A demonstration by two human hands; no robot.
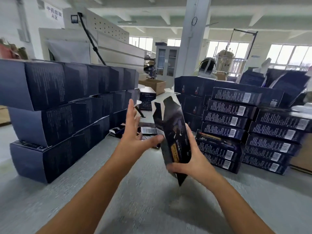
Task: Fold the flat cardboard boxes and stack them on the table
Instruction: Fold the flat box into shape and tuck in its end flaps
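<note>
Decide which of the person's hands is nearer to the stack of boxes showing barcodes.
Right. The right hand, gripping the dark box, is just left of the barcode stack; the open left hand is farther left, beyond that box.

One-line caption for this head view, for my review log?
Right hand grips a dark box over the table, left hand open beside it, folded boxes stacked either side.

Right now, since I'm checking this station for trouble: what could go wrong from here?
1. Only the right hand grips the half-folded box, low down; the left hand is open beside it, so the box might slip or tilt.
2. Its top flaps stand loose and could crease.
3. The left stack looks uneven, with rows offset, and a bump may topple it.
</note>
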